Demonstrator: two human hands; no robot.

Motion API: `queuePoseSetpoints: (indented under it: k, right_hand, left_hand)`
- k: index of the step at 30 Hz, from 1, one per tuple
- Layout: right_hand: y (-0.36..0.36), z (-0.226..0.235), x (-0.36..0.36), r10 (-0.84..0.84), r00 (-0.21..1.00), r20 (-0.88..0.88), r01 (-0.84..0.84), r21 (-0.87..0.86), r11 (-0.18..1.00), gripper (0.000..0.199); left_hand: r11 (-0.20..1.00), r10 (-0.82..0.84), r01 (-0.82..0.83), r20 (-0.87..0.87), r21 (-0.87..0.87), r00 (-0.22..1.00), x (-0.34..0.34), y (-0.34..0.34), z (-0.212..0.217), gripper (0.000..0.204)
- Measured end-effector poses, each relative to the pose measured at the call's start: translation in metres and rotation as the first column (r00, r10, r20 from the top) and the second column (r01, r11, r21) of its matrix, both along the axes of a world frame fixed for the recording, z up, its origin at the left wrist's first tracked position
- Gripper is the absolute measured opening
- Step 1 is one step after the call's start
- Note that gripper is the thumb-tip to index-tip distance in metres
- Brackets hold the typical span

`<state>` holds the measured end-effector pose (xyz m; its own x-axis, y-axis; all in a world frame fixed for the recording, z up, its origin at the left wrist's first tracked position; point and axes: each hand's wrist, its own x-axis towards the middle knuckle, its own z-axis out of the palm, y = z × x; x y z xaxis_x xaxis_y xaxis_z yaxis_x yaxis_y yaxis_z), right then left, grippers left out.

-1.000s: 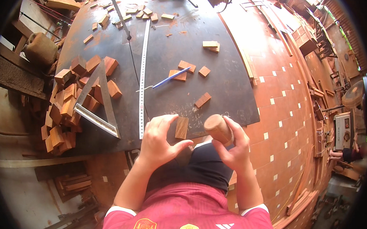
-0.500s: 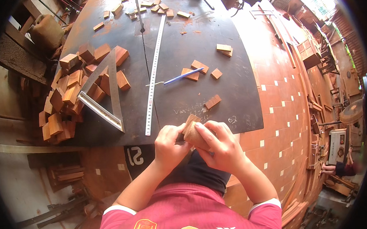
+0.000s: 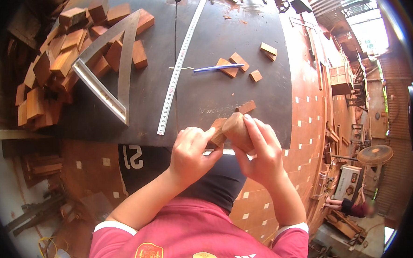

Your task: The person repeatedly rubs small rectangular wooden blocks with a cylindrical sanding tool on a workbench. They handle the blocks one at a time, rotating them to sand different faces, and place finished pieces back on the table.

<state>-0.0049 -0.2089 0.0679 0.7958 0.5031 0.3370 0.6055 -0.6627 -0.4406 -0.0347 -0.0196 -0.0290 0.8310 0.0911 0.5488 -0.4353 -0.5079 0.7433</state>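
Note:
Near the front edge of the dark tabletop [image 3: 154, 103], my left hand [image 3: 190, 153] is closed around a small wooden block [image 3: 218, 131]. My right hand [image 3: 265, 154] grips a larger, pale wooden piece with a rounded face [image 3: 237, 132]. The two pieces meet or nearly meet between my hands; whether they touch I cannot tell. Just beyond my right fingers lies another small wooden block [image 3: 246, 107]. Farther off, a blue pen [image 3: 210, 68] rests across one of a pair of flat blocks [image 3: 227, 69].
On the left is a heap of wooden blocks [image 3: 35, 101] with a metal triangular square [image 3: 125, 82] leaning over it. A white measuring strip [image 3: 182, 55] runs along the tabletop. More small blocks [image 3: 256, 76] lie to the right. Another person [image 3: 355, 207] is at the far right.
My view has shifted, so the tabletop things appear farther left and higher. The rounded piece in my right hand has turned and sits slightly more apart from the left block.

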Motion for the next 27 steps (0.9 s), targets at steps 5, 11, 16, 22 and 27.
queuePoseSetpoints:
  k: [5,11,16,22,27]
  right_hand:
    - [-0.003,0.000,-0.005,0.058,0.998,-0.006,-0.058,-0.010,0.998,0.075]
    - [0.003,-0.001,-0.015,0.048,0.998,0.031,-0.046,-0.044,0.998,0.072]
    - [-0.003,0.000,0.006,-0.048,0.999,0.002,0.048,-0.031,0.998,0.071]
    - [0.002,0.000,-0.013,0.067,0.997,0.039,-0.064,-0.053,0.997,0.072]
    - [-0.002,-0.001,0.001,-0.025,0.996,0.085,0.031,-0.071,0.997,0.070]
  left_hand:
    - [0.999,-0.040,0.039,-0.026,-0.036,0.999,-0.002,0.001,-0.001,0.049]
    - [0.998,-0.053,0.052,-0.023,-0.036,0.998,-0.001,0.002,-0.002,0.051]
    - [0.998,-0.049,0.048,-0.024,-0.042,0.998,-0.003,0.001,-0.003,0.053]
    - [0.997,-0.065,0.064,-0.011,-0.037,0.998,-0.001,0.002,-0.002,0.054]
    - [0.998,-0.052,0.051,-0.030,-0.028,0.998,-0.003,0.000,-0.003,0.053]
